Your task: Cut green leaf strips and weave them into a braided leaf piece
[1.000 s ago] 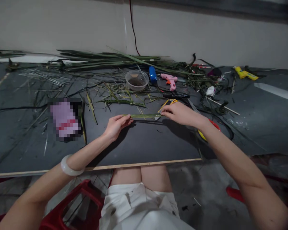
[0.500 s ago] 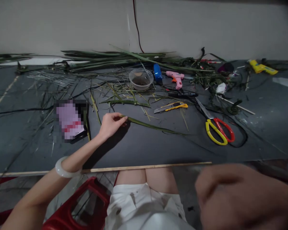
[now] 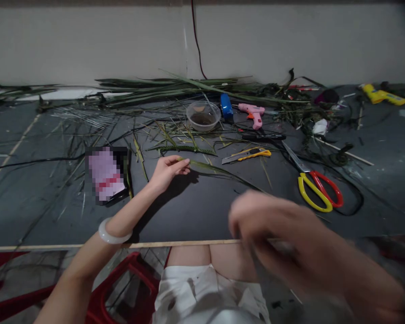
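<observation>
Between its thumb and fingers, my left hand (image 3: pixel 170 171) pinches one end of a long green leaf strip (image 3: pixel 222 172), just above the dark tabletop (image 3: pixel 202 207). The strip runs to the right and passes behind my right hand (image 3: pixel 273 229), which is close to the camera over the table's front edge. Motion smears that hand, so its fingers and anything in them cannot be made out. Beyond the strip lie a yellow utility knife (image 3: pixel 253 154) and a piece of plaited leaf (image 3: pixel 185 148). Scissors (image 3: pixel 315 189) with yellow and red handles rest at the right.
A phone (image 3: pixel 108 175) lies left of my left arm. Toward the wall are a plastic bowl (image 3: pixel 203 117) of brownish liquid, a blue tape roll (image 3: pixel 227 106), a pink glue gun (image 3: pixel 252 114) and long leaves (image 3: pixel 148 85). A red stool (image 3: pixel 121 288) stands below the table's edge.
My right hand has come up and left from the lower right corner, over the table's edge. My left hand still pinches the strip, slightly lifted. The whole view has shifted a little.
</observation>
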Demonstrator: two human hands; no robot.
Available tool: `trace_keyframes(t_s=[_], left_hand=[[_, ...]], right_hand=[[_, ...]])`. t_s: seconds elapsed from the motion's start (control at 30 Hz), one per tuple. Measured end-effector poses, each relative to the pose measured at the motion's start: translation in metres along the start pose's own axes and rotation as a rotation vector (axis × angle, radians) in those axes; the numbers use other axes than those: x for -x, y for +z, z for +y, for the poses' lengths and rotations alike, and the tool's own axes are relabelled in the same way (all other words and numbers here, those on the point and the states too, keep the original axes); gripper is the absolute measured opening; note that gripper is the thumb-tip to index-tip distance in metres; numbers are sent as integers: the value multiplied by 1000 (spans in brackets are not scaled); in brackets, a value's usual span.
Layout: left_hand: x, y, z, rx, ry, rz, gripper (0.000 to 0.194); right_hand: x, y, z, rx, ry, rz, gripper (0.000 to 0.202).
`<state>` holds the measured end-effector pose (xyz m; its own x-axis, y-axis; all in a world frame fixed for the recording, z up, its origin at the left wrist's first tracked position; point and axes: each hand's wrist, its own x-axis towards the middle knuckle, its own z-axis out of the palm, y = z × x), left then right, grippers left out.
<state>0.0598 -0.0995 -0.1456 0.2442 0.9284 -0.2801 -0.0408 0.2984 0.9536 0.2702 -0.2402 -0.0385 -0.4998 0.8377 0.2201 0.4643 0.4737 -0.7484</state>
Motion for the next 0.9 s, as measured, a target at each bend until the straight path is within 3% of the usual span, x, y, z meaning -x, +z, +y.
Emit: trace_keyframes(t_s=[0.07,0.17,0.27,0.3,0.37,0.43,0.47,0.5,0.6,0.67,0.83,0.9], left_hand=[[0,-3,1,103,0,-46,26],[1,-7,3,239,9,-31,24],[1,-11,4,326,27,9,21],[1,-12,4,339,33,7,21],[3,-12,4,337,31,-36,22],[6,-11,4,310,14,-101,24],[8,-10,4,294,6,-125,25],[8,-10,4,284,4,-136,26],[9,-10,6,278,33,-92,27],[7,-12,7,257,47,-42,26],[6,-5,3,6,-81,-68,29],[9,3,-2,-77,-127,-107,31]], right_hand=[[-15,3,37,67,205,59,24],[-17,6,90,-113,469,-156,35],[-2,-2,121,-316,581,-322,37],[3,-6,125,-304,595,-297,40],[8,-12,130,-173,576,-129,51],[8,-13,130,-2,484,42,68],[7,-12,129,54,435,57,73],[5,-9,128,65,406,1,70],[1,-7,126,-124,476,-383,40],[4,-19,127,-192,562,-510,39],[21,-75,136,231,612,-270,42],[24,-84,142,373,589,-239,37]])
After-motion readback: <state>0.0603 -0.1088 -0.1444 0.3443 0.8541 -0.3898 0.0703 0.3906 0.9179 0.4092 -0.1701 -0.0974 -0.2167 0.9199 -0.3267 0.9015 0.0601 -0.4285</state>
